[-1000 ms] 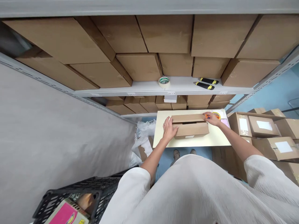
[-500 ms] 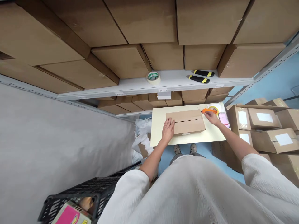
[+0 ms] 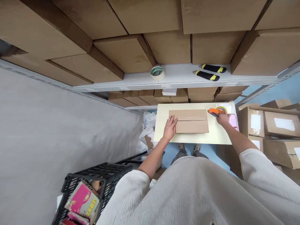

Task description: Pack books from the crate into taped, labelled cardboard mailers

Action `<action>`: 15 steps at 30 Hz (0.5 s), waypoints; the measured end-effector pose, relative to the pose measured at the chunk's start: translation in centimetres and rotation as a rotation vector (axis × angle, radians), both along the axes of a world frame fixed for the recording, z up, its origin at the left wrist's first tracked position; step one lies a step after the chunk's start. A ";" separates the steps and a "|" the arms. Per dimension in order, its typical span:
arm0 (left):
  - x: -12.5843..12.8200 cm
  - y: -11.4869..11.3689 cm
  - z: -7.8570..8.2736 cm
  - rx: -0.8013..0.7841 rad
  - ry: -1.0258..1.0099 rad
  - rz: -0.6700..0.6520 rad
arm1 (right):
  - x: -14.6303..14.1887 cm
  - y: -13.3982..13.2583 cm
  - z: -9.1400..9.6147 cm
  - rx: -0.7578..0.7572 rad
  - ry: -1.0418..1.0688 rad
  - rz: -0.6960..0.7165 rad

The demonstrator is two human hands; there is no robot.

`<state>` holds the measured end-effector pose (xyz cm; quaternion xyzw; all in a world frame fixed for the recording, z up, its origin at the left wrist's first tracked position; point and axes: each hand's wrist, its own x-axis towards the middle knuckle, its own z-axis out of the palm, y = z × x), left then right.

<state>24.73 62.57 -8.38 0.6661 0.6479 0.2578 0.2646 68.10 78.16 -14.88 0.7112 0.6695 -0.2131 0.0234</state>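
A closed cardboard box [image 3: 192,126] lies on the cream tabletop [image 3: 164,136], its two top flaps meeting along a lengthwise seam. On its left end rests my left hand [image 3: 170,127], open, fingers laid over the flaps and the seam. To the right of the box, my right hand [image 3: 223,118] is closed around an orange utility knife [image 3: 213,111], whose front end points left toward the box. Behind that hand sits a yellow-rimmed tape roll [image 3: 221,109]. A phone [image 3: 233,121] with a pink screen lies beside my right wrist, partly covered.
Cardboard boxes [image 3: 168,50] fill the shelf ahead. On its edge [image 3: 178,82] are a tape roll [image 3: 157,72] and two black-and-yellow utility knives [image 3: 208,75]. Labelled cartons [image 3: 255,122] are stacked at right. A black crate [image 3: 103,178] stands lower left, near white wrapping [image 3: 146,128].
My right hand and the orange knife have drawn away from the box's right edge, to the right. My left hand stays on the flaps. The whole view has shifted slightly.
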 end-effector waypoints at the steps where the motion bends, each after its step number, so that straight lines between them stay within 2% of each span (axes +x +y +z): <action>1: 0.0 0.0 0.0 0.004 -0.005 0.000 | 0.0 0.0 -0.1 0.014 0.008 0.004; 5: 0.0 0.0 -0.3 0.012 -0.004 0.004 | 0.1 0.3 0.6 -0.007 0.021 0.018; 8: -0.1 0.0 -0.4 0.016 -0.009 -0.004 | -0.1 0.3 2.2 -0.022 -0.016 0.049; 11: -0.2 0.1 -0.6 0.023 -0.030 -0.011 | -0.1 -0.2 4.9 0.014 -0.033 0.069; 15: -0.2 0.3 -1.2 0.056 -0.051 -0.009 | 0.2 -0.8 10.4 0.079 0.061 0.056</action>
